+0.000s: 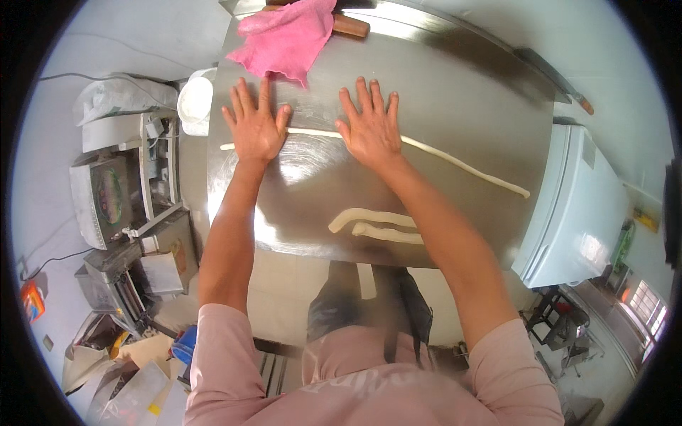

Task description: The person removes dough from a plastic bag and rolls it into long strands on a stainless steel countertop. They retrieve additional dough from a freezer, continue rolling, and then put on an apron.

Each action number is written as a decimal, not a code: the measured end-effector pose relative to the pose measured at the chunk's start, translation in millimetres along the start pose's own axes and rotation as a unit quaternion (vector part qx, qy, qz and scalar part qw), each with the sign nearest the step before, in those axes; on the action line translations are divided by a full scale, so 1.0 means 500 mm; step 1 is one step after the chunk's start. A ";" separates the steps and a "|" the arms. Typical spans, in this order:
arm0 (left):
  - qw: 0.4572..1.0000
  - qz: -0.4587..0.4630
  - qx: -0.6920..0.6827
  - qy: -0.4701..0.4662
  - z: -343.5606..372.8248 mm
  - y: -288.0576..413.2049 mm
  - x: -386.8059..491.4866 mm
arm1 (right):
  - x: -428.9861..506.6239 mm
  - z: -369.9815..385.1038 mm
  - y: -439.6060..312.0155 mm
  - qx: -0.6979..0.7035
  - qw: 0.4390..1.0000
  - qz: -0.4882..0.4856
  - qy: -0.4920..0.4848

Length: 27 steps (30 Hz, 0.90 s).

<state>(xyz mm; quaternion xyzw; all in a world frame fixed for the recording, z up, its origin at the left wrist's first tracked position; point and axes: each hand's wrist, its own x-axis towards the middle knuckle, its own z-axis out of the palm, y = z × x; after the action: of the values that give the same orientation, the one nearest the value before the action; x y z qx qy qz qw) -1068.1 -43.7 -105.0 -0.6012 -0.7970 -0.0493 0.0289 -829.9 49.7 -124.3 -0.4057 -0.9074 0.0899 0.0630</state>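
Observation:
A long, thin rope of dough (463,161) stretches across the stainless steel table (469,90). My left hand (257,128) lies flat over it near its left end, fingers spread, with a short tip of dough showing beyond the wrist side. My right hand (372,125) rests palm down on the same rope, fingers spread, right of the left hand. Both palms hide the dough beneath them. Closer to my body lie two thicker dough strips, an upper one (373,214) and a lower one (386,233). My right forearm covers their right ends.
A pink cloth (290,40) lies at the far edge over a wooden rolling pin (351,26). A knife (554,77) lies along the back right rim. White tub (196,100) and machine (109,202) stand left; a white freezer (575,207) stands right.

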 end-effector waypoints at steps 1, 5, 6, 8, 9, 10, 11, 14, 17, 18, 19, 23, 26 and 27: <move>1.000 -0.018 0.012 -0.016 0.004 -0.003 -0.019 | -0.012 0.000 -0.001 0.005 1.000 -0.009 -0.008; 0.982 -0.060 -0.002 -0.181 -0.035 0.009 -0.228 | -0.107 -0.025 -0.020 0.038 0.993 -0.047 -0.103; 0.988 -0.025 0.004 -0.151 -0.028 -0.003 -0.233 | -0.121 -0.030 -0.025 0.050 0.996 -0.054 -0.057; 0.985 0.000 0.057 -0.166 -0.013 -0.033 -0.215 | -0.117 -0.033 -0.029 0.048 0.994 -0.038 -0.095; 0.987 0.018 0.085 -0.132 0.005 -0.055 -0.169 | -0.103 -0.034 -0.028 0.064 0.996 -0.044 -0.040; 0.995 0.010 0.060 -0.083 0.028 -0.081 -0.099 | -0.086 -0.034 -0.022 0.064 0.997 -0.036 -0.020; 0.998 0.022 0.058 0.018 0.044 -0.097 -0.041 | -0.077 -0.038 -0.015 0.062 0.996 -0.042 0.041; 0.996 0.039 -0.019 0.083 0.045 -0.056 0.013 | -0.100 -0.061 0.034 0.147 0.987 -0.034 0.048; 0.978 0.131 -0.161 0.012 -0.002 0.152 -0.083 | -0.260 -0.122 0.130 0.129 0.987 0.076 0.057; 0.971 0.160 -0.171 -0.058 -0.018 0.241 -0.115 | -0.312 -0.137 0.172 0.135 0.981 0.115 0.084; 0.948 0.211 -0.229 -0.067 -0.025 0.327 -0.124 | -0.346 -0.147 0.219 0.076 0.989 0.111 0.058; 0.933 0.283 -0.218 -0.044 -0.003 0.587 -0.014 | -0.331 -0.146 0.396 -0.068 0.991 0.112 0.038; 0.950 0.254 -0.176 0.048 0.025 0.662 0.071 | -0.272 -0.131 0.468 -0.129 0.975 0.139 0.117; 0.945 0.278 -0.172 -0.011 0.031 0.665 0.074 | -0.271 -0.126 0.472 -0.102 0.979 0.158 0.073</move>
<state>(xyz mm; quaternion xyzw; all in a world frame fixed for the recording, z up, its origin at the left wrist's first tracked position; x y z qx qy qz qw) -758.5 84.0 -102.0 -0.7951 -0.5780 -0.1690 -0.0715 -557.5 110.1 -119.1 -0.5540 -0.8290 -0.0245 0.0724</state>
